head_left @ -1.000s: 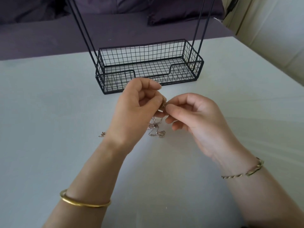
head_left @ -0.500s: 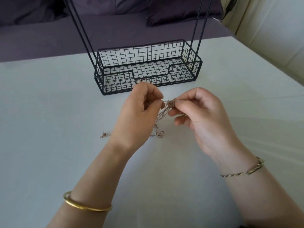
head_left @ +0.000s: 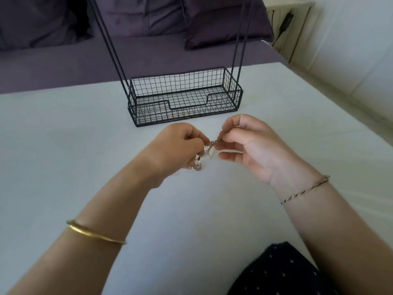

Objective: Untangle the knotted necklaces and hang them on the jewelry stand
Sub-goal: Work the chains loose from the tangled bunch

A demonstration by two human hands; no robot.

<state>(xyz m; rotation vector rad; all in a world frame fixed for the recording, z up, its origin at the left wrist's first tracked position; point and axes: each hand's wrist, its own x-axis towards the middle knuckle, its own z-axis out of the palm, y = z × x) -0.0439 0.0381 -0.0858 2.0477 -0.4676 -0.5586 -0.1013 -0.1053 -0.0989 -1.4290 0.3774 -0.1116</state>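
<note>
Nearest the camera, a patch of dark fabric with pale dots [head_left: 282, 271] fills the lower right corner. Above it the two bare forearms reach forward over the pale bench [head_left: 63, 145]. A plain gold bangle [head_left: 93, 233] circles the left forearm, and a thin twisted bracelet [head_left: 306, 189] sits at the right wrist.

The left hand [head_left: 176, 145] and right hand [head_left: 253, 145] meet at mid-bench, each with thumb and forefinger pinched closed on the knotted necklaces [head_left: 209, 146]. The left grip holds the left end of the tangle, the right grip the right end, and a short stretch of fine silvery chain is drawn between the fingertips. More chain hangs in loose loops below the left hand, with a small ring-shaped piece [head_left: 196, 167] lowest; whether it touches the bench cannot be told. The right hand's other fingers curl loosely beneath the pinch.

Just beyond the hands stands the jewelry stand [head_left: 185, 103], a black wire-mesh tray with slim black uprights rising out of view. Behind the bench lies a purple sofa with cushions [head_left: 148, 39].
</note>
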